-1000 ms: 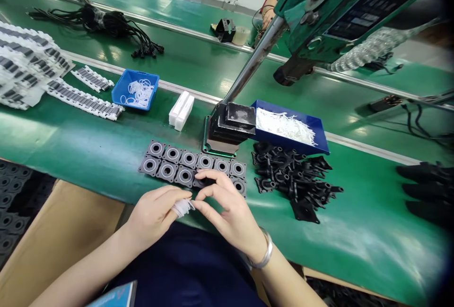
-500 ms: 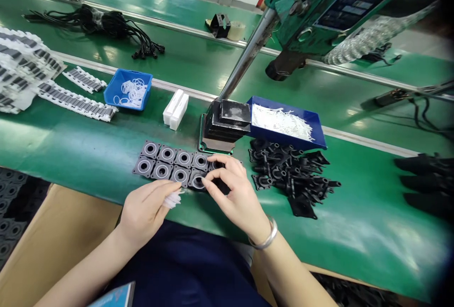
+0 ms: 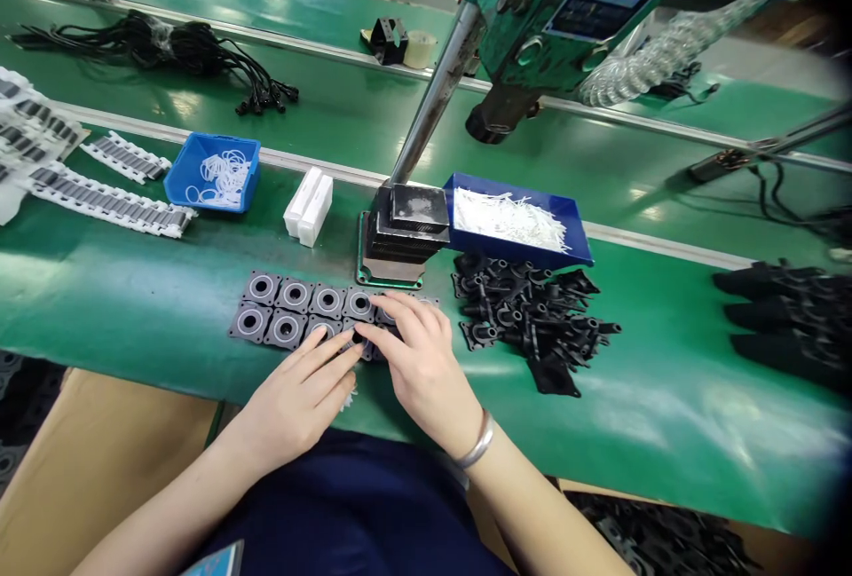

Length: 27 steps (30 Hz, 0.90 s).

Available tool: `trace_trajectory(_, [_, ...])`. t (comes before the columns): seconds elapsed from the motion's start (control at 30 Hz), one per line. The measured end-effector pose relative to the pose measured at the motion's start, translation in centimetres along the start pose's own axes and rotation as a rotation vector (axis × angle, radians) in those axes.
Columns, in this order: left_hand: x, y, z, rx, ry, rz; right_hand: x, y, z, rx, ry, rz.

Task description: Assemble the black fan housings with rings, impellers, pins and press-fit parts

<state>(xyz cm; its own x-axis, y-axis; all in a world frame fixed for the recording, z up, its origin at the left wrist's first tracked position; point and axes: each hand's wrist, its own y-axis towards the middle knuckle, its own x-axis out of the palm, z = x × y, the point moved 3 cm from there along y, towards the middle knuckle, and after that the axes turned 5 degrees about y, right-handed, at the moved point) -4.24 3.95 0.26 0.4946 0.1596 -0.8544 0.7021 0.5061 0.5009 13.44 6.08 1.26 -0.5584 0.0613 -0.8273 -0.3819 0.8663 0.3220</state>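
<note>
Square black plastic flanges point(image 3: 295, 295) with round central holes lie in two rows on the green bench. White rings point(image 3: 250, 321) sit around several of the holes. My left hand point(image 3: 303, 398) bends over the front row, its fingertips on the flanges near the middle. A small bunch of thin white pieces point(image 3: 350, 396) shows under its fingers, mostly hidden. My right hand point(image 3: 422, 363) has its fingers stretched over the right part of the rows. Its index fingertip touches a front-row flange beside my left fingers. My hands cover several flanges.
Behind the rows stands a press point(image 3: 406, 234) with a green head point(image 3: 519, 43). Loose black fittings point(image 3: 525, 314) lie in a heap at right, below a dark blue tray point(image 3: 579, 234) of white strips. A blue bin point(image 3: 174, 190) with white rings and white blocks point(image 3: 308, 208) stand at left.
My left hand has moved right and turned palm down over the front row. My right fingers, curled in a pinch before, now lie straighter on the flanges. The view has shifted slightly.
</note>
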Motion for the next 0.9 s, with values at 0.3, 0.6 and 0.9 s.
trace_trajectory(0.3, [-0.2, 0.4, 0.0, -0.058, -0.022, -0.027, -1.6, -0.9, 0.0, -0.017, 0.052, 0.079])
trace_trajectory(0.6, [-1.6, 0.8, -0.1, -0.361, -0.285, 0.094, -0.8, -1.1, -0.3, -0.051, 0.064, 0.044])
trace_trajectory(0.9, [-1.5, 1.3, -0.2, -0.506, -0.372, 0.036, -2.2, -1.3, 0.0, -0.014, 0.236, 0.060])
